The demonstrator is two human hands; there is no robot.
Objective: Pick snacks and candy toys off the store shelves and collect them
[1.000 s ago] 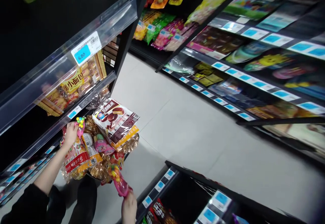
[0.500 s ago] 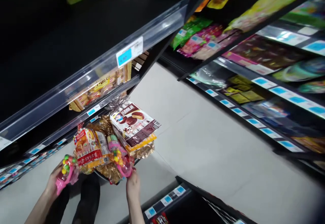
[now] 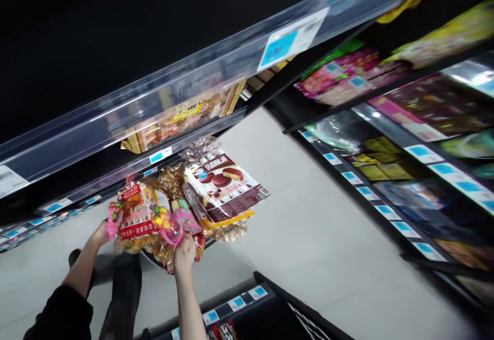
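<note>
My left hand [image 3: 101,233] is closed on a pink plastic candy toy [image 3: 112,222] with colourful candies, at the left side of a red-and-white bread bag [image 3: 137,210]. In my right hand [image 3: 185,252] is a second pink candy toy [image 3: 173,234], its clear part filled with yellow, red and green candies. It overlaps the right side of the bread bag. To the right lies a white-and-brown bag of chocolate pies [image 3: 227,188]. A pink-labelled pack [image 3: 187,220] sits between the bags. Gold wrapping shows beneath, over a dark round container mostly hidden.
A dark shelf with a clear price rail [image 3: 216,83] runs across the upper left. Packaged bread [image 3: 193,116] sits on the shelf below it. Shelves of bagged snacks [image 3: 386,160] line the right, across the pale floor [image 3: 309,211]. A low black rack [image 3: 247,304] stands at the bottom.
Both hands have moved up in view. My right hand has shifted left, bringing its candy toy toward the bread bag. My left hand is closer to that bag. The view has moved nearer the shelf.
</note>
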